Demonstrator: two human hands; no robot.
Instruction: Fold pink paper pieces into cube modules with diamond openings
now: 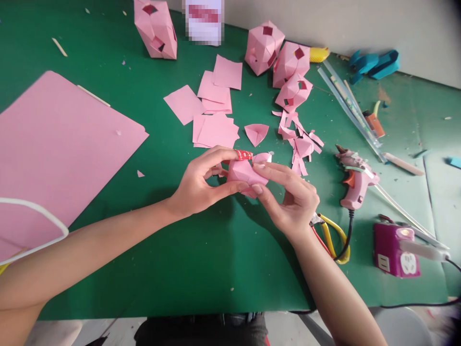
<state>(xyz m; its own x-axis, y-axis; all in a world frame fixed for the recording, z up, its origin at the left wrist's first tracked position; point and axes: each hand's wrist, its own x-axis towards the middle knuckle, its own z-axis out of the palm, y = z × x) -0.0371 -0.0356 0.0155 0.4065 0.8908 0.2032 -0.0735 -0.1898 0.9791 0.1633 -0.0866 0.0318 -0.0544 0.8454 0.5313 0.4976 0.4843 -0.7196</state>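
Between my two hands, above the green table, is a small folded pink paper piece. My left hand pinches its left side; a red wrapping covers one fingertip. My right hand grips the right side with thumb and fingers. Part of the piece is hidden behind the fingers. Just beyond lies a small folded pink paper triangle. Loose pink paper squares are stacked to the left of it, and a pile of pink paper strips lies to the right.
Pink paper polyhedra with cut openings stand at the back. A large pink sheet covers the left. On the right are a pink glue gun, yellow-and-red-handled pliers, clear glue sticks and a purple power socket with a cable.
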